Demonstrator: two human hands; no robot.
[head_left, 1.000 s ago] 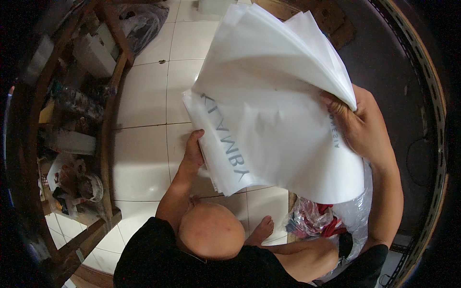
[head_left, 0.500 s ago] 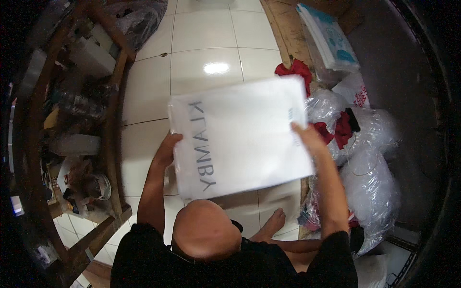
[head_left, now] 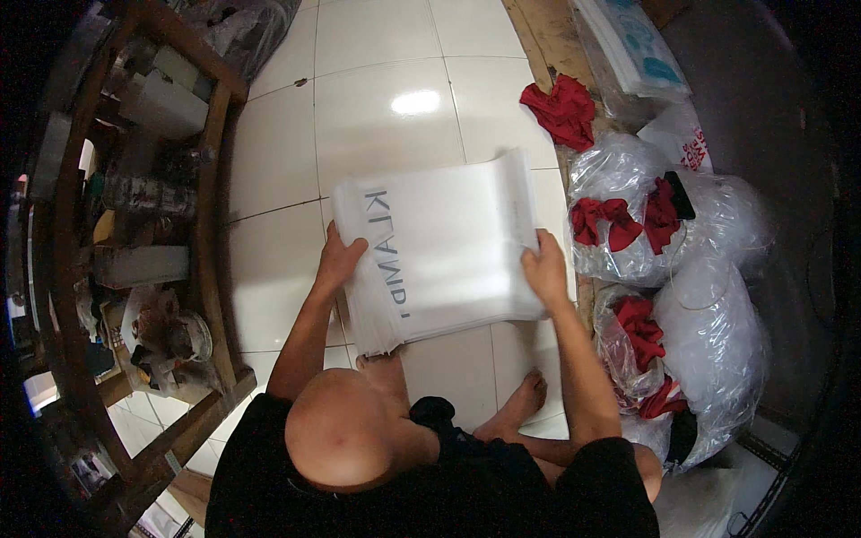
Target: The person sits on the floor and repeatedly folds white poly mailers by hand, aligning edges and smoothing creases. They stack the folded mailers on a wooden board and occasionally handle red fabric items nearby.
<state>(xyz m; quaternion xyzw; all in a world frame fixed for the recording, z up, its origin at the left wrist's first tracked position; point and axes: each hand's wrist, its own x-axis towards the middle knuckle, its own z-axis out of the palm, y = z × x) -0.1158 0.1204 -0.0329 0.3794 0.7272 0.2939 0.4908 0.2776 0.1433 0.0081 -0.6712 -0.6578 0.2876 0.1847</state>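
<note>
A stack of whitish translucent plastic bags (head_left: pixel 457 247) with dark lettering along its left side is held out in front of me over the tiled floor. My left hand (head_left: pixel 342 257) is closed on its left edge, thumb on top. Closed on the right edge is my right hand (head_left: pixel 545 272), its thumb also on the upper face and its fingers mostly hidden beyond the edge. The stack bends upward at its right side, and layered sheet edges show at the lower left corner.
To the left stands a wooden shelf (head_left: pixel 211 179) crowded with containers. Along the right lie bulging clear plastic sacks (head_left: pixel 708 336) and several red cloth pieces, one red cloth (head_left: pixel 563 112) at the far end. A clear-wrapped pack (head_left: pixel 632 49) lies behind them. White floor tiles (head_left: pixel 377 99) stretch ahead.
The stack looks smaller and its sides now curve, with the hands closer together. My left thumb has come over its top. The view has shifted slightly.
</note>
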